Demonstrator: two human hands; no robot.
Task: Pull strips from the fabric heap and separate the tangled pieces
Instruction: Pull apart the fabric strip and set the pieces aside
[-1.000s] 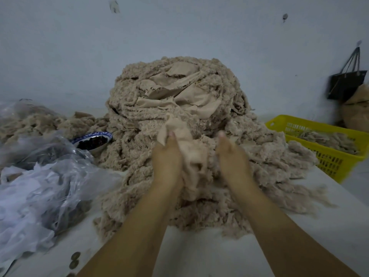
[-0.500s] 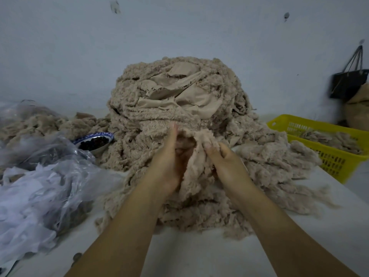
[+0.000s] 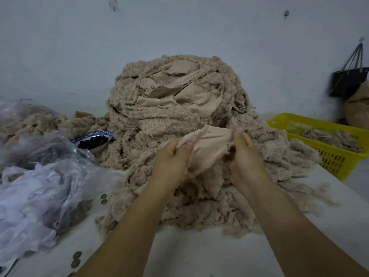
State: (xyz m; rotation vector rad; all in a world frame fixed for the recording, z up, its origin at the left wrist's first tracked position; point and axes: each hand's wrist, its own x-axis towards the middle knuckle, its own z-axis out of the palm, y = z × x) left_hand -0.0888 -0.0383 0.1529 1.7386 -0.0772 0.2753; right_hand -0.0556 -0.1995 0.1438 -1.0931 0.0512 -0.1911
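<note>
Both hands work at the front of the heap (image 3: 179, 100), which sits mid-worktop (image 3: 189, 254) against the wall. The left hand (image 3: 171, 158) has its fingers curled round one end of a beige strip (image 3: 209, 144); the right hand (image 3: 246, 156) pinches the other end, thumb on top. Change over the last second: the strip was a bunched wad between hands held close together and is now drawn out flat, its smooth backing facing the camera, with the hands further apart. Reading: this piece is being opened up and worked loose from its neighbours. Its frayed lower edge still meets the fleecy mass below, and I cannot tell whether it is free or still caught there. The heap looks largely unsorted, so the task seems far from done. A yellow basket (image 3: 311, 136) to the right holds some similar scraps. To the left are a small bowl (image 3: 93, 139) with dark contents and crumpled plastic bags (image 3: 40, 186).
</note>
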